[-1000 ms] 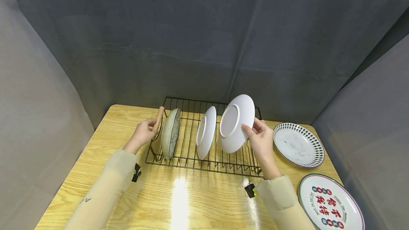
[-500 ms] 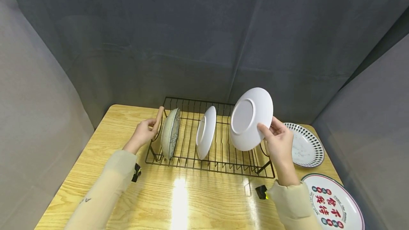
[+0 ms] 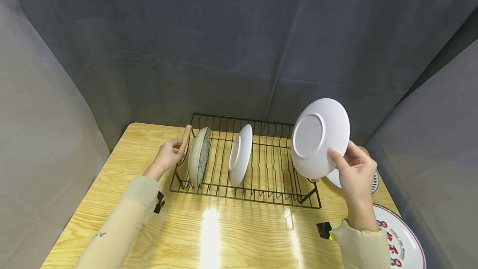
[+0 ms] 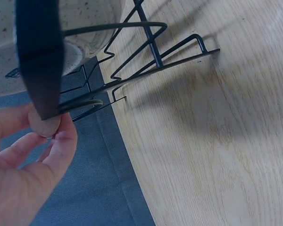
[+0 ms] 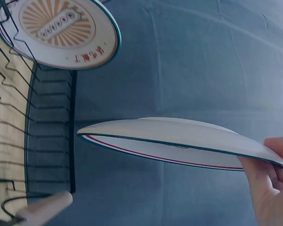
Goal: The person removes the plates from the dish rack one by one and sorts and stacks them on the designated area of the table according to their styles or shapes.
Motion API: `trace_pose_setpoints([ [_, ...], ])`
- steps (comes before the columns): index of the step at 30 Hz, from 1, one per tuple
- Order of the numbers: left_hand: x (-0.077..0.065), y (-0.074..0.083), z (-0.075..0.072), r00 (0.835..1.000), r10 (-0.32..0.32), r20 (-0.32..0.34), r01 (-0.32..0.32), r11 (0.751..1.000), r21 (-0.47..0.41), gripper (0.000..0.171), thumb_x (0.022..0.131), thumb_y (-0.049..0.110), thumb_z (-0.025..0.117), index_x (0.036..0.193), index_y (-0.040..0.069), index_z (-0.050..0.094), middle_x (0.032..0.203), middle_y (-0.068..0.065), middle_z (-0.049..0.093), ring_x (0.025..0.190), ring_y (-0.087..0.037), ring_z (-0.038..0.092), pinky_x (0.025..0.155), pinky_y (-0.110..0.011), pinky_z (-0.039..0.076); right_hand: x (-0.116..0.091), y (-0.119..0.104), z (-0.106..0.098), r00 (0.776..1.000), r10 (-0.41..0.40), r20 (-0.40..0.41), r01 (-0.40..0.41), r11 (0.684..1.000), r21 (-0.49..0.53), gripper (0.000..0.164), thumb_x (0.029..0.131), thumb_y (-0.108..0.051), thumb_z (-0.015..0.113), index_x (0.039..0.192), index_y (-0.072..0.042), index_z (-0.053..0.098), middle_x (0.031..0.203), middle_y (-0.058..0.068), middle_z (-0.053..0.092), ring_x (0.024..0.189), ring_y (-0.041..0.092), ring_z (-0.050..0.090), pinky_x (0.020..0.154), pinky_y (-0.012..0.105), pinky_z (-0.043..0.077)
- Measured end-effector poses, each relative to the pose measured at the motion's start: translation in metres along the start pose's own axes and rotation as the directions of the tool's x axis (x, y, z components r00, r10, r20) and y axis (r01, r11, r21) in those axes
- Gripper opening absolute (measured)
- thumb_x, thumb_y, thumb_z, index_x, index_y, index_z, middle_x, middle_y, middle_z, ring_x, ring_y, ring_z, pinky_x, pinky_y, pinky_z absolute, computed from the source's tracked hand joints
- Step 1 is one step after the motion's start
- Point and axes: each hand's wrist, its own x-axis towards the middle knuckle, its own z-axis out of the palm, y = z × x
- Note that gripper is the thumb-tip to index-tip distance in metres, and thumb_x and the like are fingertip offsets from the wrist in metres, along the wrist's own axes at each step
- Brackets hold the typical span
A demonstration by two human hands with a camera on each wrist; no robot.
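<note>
Ideally, the white plate [image 3: 321, 138], pinched at its rim by the right hand [image 3: 355, 171] above the right edge of the wire rack [image 3: 274, 165], should clear it before turning. The left hand [image 3: 167, 155] grips the wooden handle [image 3: 185, 138] at the left edge. Near the table's [image 3: 254, 235] right edge, a lettered plate [image 3: 406, 238] seemingly says "Enjoy the".

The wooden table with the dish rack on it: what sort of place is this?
Probably a curtained-off booth rather than a real kitchen: dark cloth hangs behind the table, and paler grey cloth flanks it on both sides, though the dish rack suggests kitchen work.
</note>
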Motion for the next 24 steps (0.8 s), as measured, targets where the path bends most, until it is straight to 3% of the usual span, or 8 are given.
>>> trace_pose_setpoints([
  [8, 0.0, -0.002, 0.0, 1.0, 0.002, 0.001, -0.002, 1.0, 0.009, 0.051, 0.086, -0.007, 0.051, 0.135, -0.011, 0.035, 0.117, -0.031, 0.048, 0.089, -0.037, 0.061, 0.062, -0.031, 0.051, 0.0, -0.003, -0.023, 0.996, -0.079, -0.046, 0.076, 0.995, -0.064, 0.032, 0.074, 0.014, 0.065, 0.105, 0.014, 0.063, 0.081, -0.003, 0.069, 0.068, 0.005, 0.063, 0.062, 0.012, 0.05],
  [12, -0.001, -0.003, -0.001, 1.0, 0.007, -0.005, -0.007, 1.0, 0.022, 0.051, 0.086, -0.006, 0.052, 0.134, -0.011, 0.036, 0.116, -0.031, 0.049, 0.087, -0.034, 0.062, 0.062, -0.032, 0.052, -0.001, -0.002, -0.036, 0.993, -0.11, -0.051, 0.101, 0.984, -0.145, 0.031, 0.073, 0.015, 0.064, 0.104, 0.014, 0.064, 0.079, -0.006, 0.069, 0.065, 0.003, 0.062, 0.059, 0.01, 0.049],
  [19, 0.0, -0.002, 0.0, 1.0, 0.003, -0.001, -0.003, 1.0, 0.024, 0.052, 0.086, -0.006, 0.052, 0.135, -0.01, 0.036, 0.117, -0.031, 0.049, 0.09, -0.035, 0.061, 0.062, -0.031, 0.052, -0.004, 0.002, -0.056, 0.983, -0.182, -0.02, 0.163, 0.916, -0.366, 0.032, 0.072, 0.018, 0.063, 0.104, 0.016, 0.062, 0.085, -0.017, 0.065, 0.075, -0.003, 0.062, 0.061, 0.009, 0.048],
  [24, -0.001, -0.002, 0.0, 1.0, 0.004, -0.005, -0.004, 1.0, 0.027, 0.052, 0.086, -0.006, 0.052, 0.134, -0.01, 0.036, 0.116, -0.031, 0.049, 0.088, -0.035, 0.062, 0.062, -0.032, 0.052, -0.008, 0.006, -0.071, 0.974, -0.226, 0.002, 0.203, 0.872, -0.446, 0.032, 0.071, 0.02, 0.063, 0.102, 0.017, 0.062, 0.087, -0.023, 0.061, 0.077, -0.007, 0.06, 0.061, 0.006, 0.046],
])
